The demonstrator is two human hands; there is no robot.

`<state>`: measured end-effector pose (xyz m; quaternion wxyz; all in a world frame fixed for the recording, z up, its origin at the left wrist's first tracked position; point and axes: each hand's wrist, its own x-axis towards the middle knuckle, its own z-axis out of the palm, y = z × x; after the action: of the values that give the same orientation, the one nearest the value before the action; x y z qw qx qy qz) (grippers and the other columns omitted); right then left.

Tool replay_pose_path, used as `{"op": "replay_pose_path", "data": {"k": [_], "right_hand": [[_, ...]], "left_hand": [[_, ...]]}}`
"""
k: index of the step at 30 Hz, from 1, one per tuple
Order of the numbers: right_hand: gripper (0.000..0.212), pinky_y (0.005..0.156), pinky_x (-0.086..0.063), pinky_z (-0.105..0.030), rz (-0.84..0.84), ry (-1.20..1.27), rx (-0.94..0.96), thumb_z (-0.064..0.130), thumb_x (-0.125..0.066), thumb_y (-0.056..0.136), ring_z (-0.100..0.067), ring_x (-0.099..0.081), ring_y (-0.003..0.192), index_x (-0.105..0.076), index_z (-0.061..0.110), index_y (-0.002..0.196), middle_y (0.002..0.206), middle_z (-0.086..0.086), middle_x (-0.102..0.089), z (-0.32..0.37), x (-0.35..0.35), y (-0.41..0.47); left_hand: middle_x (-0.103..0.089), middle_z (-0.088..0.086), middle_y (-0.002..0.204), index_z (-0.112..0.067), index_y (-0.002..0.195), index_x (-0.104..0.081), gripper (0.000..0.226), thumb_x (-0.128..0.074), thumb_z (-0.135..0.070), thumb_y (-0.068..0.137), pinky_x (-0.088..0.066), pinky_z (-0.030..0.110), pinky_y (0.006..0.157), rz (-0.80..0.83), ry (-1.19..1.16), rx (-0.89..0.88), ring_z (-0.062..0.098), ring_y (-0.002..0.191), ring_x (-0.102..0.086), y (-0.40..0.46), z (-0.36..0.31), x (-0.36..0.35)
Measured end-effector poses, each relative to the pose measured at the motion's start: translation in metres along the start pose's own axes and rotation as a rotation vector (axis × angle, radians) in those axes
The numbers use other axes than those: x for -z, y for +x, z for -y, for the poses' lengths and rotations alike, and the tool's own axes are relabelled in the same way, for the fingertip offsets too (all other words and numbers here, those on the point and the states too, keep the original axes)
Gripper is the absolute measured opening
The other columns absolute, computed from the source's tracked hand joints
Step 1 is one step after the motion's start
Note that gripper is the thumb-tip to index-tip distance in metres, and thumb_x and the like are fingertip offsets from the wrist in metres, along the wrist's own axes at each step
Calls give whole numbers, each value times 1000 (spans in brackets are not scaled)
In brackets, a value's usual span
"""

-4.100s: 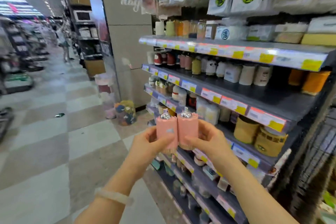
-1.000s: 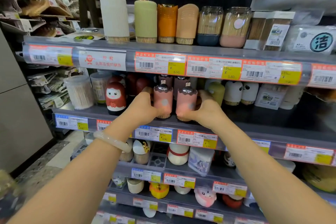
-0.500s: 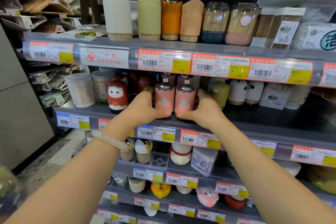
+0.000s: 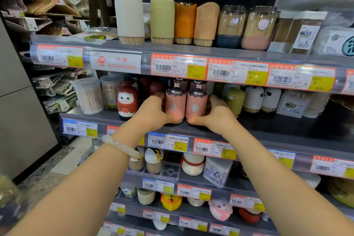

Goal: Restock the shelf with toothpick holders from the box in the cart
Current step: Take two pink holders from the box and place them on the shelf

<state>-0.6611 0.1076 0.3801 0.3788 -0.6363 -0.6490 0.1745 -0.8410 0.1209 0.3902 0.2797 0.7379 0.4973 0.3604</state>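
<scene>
Two pink toothpick holders with silver caps stand side by side, touching, on the second shelf [image 4: 287, 126]. My left hand [image 4: 153, 110] grips the left pink holder [image 4: 175, 105] from its left side. My right hand [image 4: 217, 113] grips the right pink holder [image 4: 195, 104] from its right side. Their bases sit at the shelf's front edge, and more holders of the same kind stand behind them in shadow. The box and the cart are out of view.
A red-haired doll holder [image 4: 127, 101] stands just left of my left hand, a green holder [image 4: 235, 99] just right of my right hand. Panda holders [image 4: 261, 97] and clear toothpick jars [image 4: 89, 96] share this shelf. Tall cylinders [image 4: 129, 15] line the shelf above.
Since the earliest frame I turned from the aisle to face the shelf and brought both pink holders down onto the second shelf. Over the last second they slid slightly further in.
</scene>
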Motion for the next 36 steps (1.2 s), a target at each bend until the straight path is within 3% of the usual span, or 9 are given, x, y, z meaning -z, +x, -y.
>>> {"op": "replay_pose_path", "data": {"k": [6,11,20,36], "right_hand": [[64,86,-48,-32,29,27,25,22,-84,66,-21,-58,100,-50,10,119,111,-2,-58,1,2,-2],[64,92,-49,-43,18,45,31,24,-83,67,-27,-59,106,-50,11,121,120,-10,-60,-2,-1,-3],[63,92,-48,-38,18,32,21,23,-82,70,-26,-58,107,-50,9,122,120,-10,-59,2,1,-6],[58,90,-50,-46,42,48,20,18,-82,68,-28,-62,100,-51,6,116,111,-14,-63,5,3,-17]], "left_hand": [[-63,4,105,-6,117,-52,58,-83,-15,68,-46,28,82,-45,16,-9,18,94,-60,3,5,0],[-64,5,108,-6,118,-53,61,-85,-14,66,-48,28,83,-79,-6,3,19,97,-61,4,8,-3],[-63,3,106,-6,117,-52,60,-84,-15,67,-48,30,86,-74,16,2,18,97,-61,2,6,-2],[-66,8,107,-5,113,-51,52,-80,-12,70,-52,43,88,-50,26,12,22,96,-64,-7,11,0]]}}
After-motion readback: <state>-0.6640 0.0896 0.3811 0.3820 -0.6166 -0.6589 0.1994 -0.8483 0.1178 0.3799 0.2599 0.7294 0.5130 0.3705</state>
